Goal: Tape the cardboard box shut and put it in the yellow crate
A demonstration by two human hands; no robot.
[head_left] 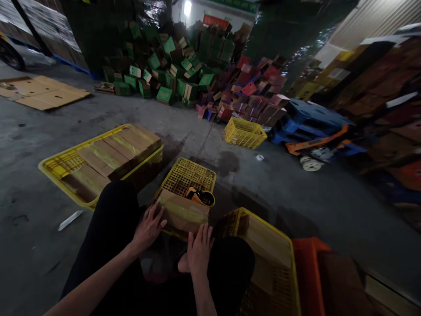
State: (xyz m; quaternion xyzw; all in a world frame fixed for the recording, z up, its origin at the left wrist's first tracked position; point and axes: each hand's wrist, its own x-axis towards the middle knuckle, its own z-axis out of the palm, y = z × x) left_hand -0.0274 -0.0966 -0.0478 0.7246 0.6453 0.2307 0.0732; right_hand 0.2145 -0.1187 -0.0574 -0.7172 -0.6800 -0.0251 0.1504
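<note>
A taped cardboard box (pixel 182 211) lies on a yellow crate (pixel 187 171) in front of two dark-clad knees (pixel 121 199), with a tape dispenser (pixel 201 196) just beyond it. The left hand (pixel 148 230) touches its left end, the right hand (pixel 199 249) its near right edge; both are outstretched, clamped on nothing. They seem to be steadying it; lifting would call for firm holds at both ends.

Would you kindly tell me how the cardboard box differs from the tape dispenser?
The cardboard box is brown with yellowish tape; the tape dispenser is orange and black. The box is larger than the dispenser. The left hand and right hand touch the box, not the dispenser. Both rest on the yellow crate.
</note>
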